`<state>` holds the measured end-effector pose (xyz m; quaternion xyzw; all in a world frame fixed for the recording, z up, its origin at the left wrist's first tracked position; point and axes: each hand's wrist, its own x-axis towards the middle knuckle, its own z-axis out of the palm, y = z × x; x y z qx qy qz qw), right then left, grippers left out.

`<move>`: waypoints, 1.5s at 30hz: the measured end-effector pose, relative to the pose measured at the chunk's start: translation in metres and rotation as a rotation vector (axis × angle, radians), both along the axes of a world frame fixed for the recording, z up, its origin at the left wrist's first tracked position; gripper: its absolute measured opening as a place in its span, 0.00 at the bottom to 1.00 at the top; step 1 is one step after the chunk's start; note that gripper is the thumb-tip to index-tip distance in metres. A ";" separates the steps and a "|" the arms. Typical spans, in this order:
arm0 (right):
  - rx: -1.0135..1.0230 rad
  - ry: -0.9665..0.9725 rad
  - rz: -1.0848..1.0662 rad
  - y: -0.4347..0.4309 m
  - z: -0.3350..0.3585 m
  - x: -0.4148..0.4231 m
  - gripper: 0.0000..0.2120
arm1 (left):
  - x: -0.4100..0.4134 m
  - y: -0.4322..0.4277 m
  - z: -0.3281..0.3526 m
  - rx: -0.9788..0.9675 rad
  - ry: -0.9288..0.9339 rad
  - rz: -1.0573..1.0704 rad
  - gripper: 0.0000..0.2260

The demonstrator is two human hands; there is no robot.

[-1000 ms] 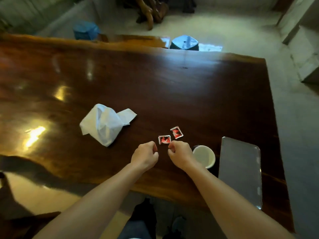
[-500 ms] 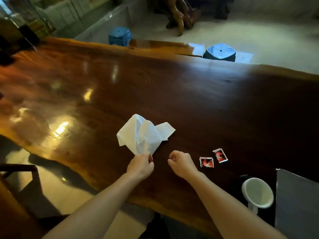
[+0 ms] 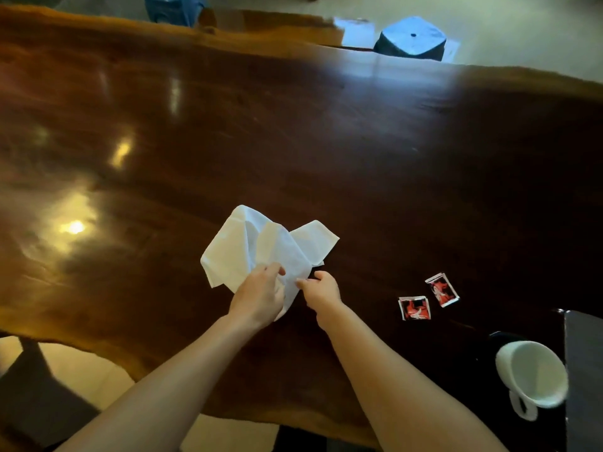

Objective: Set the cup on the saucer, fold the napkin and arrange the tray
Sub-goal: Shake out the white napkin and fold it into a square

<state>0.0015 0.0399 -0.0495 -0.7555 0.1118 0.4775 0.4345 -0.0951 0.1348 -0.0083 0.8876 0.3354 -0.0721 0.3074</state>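
A crumpled white napkin [image 3: 261, 246] lies on the dark wooden table [image 3: 326, 141], just ahead of me. My left hand [image 3: 257, 293] grips its near edge. My right hand [image 3: 321, 288] pinches the napkin's near corner beside the left one. A white cup [image 3: 532, 375] stands at the lower right on a dark saucer [image 3: 499, 337], handle toward me. The grey tray [image 3: 584, 370] sits right of the cup, cut off by the frame edge.
Two red and white sachets [image 3: 414, 308] [image 3: 442, 289] lie on the table right of my hands. A blue stool [image 3: 411, 39] stands beyond the far table edge, another blue stool [image 3: 173, 8] at the top left. The table's near edge runs under my forearms.
Both hands moved left from the sachets to the napkin and took hold of its near edge. The view shifted left, pushing cup and tray to the right edge.
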 end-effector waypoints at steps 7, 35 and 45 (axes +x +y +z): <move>0.204 -0.032 -0.038 0.001 0.008 0.002 0.13 | 0.017 0.002 0.011 0.152 -0.098 -0.176 0.20; 0.149 -0.949 0.665 -0.137 0.203 0.103 0.11 | 0.110 -0.042 0.170 0.206 -0.285 -0.614 0.05; 0.134 -1.204 0.522 -0.160 0.236 0.135 0.08 | 0.127 -0.060 0.230 0.116 -0.702 -0.447 0.01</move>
